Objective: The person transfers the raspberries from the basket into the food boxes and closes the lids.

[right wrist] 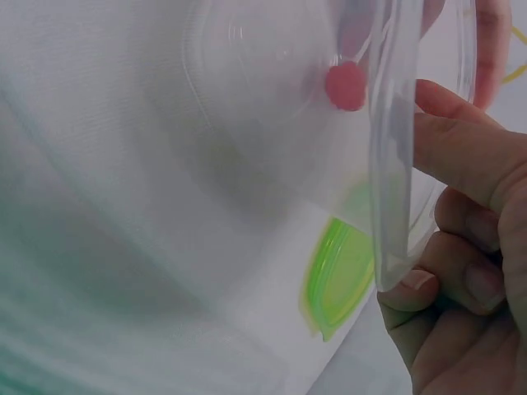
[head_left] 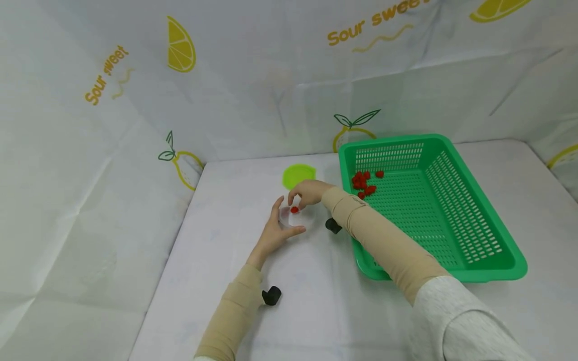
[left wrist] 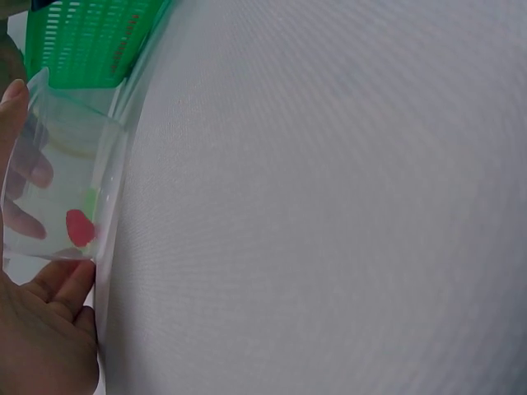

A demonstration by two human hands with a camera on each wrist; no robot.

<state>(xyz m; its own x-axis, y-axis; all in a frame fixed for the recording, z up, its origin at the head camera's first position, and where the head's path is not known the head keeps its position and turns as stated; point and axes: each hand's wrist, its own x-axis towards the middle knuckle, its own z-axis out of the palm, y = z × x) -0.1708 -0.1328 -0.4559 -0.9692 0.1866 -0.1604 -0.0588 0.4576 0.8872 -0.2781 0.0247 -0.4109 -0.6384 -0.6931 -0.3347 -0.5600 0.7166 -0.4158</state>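
Observation:
A clear plastic tub stands on the white table, and my left hand holds it from the left with thumb and fingers curved around its wall. One small red berry-like piece lies low inside the tub in the left wrist view. From the right, my right hand reaches over the tub's opening, fingers pointing down. Its thumb and forefinger are apart, with nothing pinched between them. In the right wrist view the red piece shows through the clear wall, separate from the fingertips.
A bright green lid lies just behind the tub. To the right stands a large green basket with slotted walls; several red pieces gather in its far left corner. My right forearm crosses the basket's left rim. A printed white cloth hangs behind.

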